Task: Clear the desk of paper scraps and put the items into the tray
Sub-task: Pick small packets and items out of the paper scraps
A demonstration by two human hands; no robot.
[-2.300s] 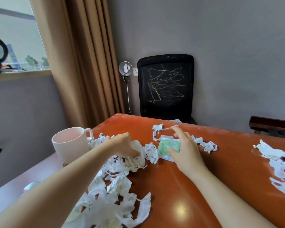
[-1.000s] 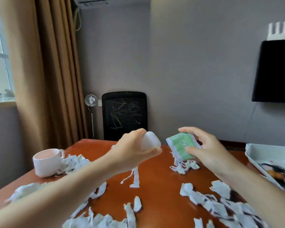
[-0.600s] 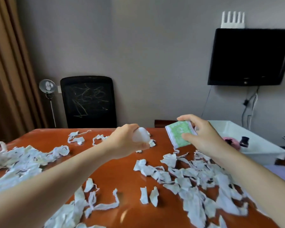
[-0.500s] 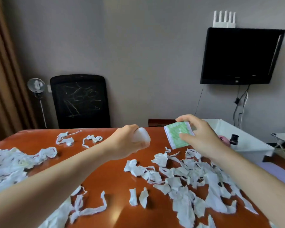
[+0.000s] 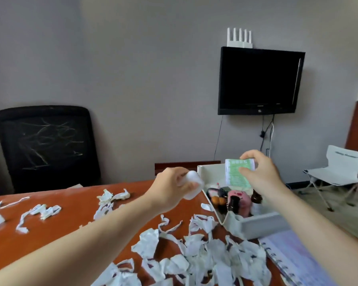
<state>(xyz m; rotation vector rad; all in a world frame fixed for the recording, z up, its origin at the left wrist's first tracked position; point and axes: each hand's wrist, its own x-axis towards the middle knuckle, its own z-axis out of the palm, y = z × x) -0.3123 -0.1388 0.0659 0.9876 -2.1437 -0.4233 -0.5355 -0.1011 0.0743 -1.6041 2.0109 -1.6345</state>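
Grey wall behind, with a dark TV [image 5: 258, 81], a white router [image 5: 239, 39] on top of it and a black chair [image 5: 43, 145] to the left. Since half a second ago the view has swung right: the white tray [image 5: 256, 223] at the tabletop [image 5: 70, 213] edge now sits much closer and fuller in view, and both hands have come over to it. The left hand [image 5: 170, 193] curls round a rounded white object [image 5: 191, 184], held in the air just at the tray's left rim. The right hand [image 5: 258, 174] pinches a green-and-white packet [image 5: 235, 172] between thumb and fingers, upright, above the tray's inside. Inside the tray lie a pink item [image 5: 239, 198] and some dark small bottles [image 5: 232, 203]. Torn paper scraps [image 5: 194, 259] cover the near tabletop up to the tray's wall, with more strewn to the left. A spiral notebook [image 5: 293, 250] lies just in front of the tray. The packet's green print is too blurred to read, and the mark on the TV is too small
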